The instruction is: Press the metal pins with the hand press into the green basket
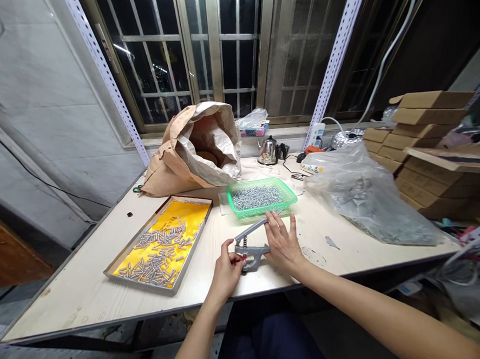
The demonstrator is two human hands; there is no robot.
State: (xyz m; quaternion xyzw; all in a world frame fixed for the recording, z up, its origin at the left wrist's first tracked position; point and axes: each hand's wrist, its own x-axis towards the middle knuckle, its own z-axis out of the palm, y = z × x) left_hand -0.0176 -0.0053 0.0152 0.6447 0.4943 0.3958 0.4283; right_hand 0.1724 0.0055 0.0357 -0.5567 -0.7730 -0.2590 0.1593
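Near the front edge of the table stands a pair of grey pliers [252, 249] with a dark coil spring between its arms. My right hand [285, 248] lies over the handles, its fingers across the upper one and its thumb lower down. At the pliers' left end, my left hand [226, 273] has thumb and finger pinched together beside a small red spot. Whatever is between those fingertips is too small to make out. Just behind the tool sits a green plastic basket [234, 208] full of small grey metal pieces.
To the left lies a shallow tray [187, 265] with a yellow lining and many small ridged silver pieces. A large open paper sack [170, 170] leans behind it. At the right are a clear plastic bag [371, 193] and stacked cardboard boxes [430, 176]. A metal kettle [267, 152] stands near the window.
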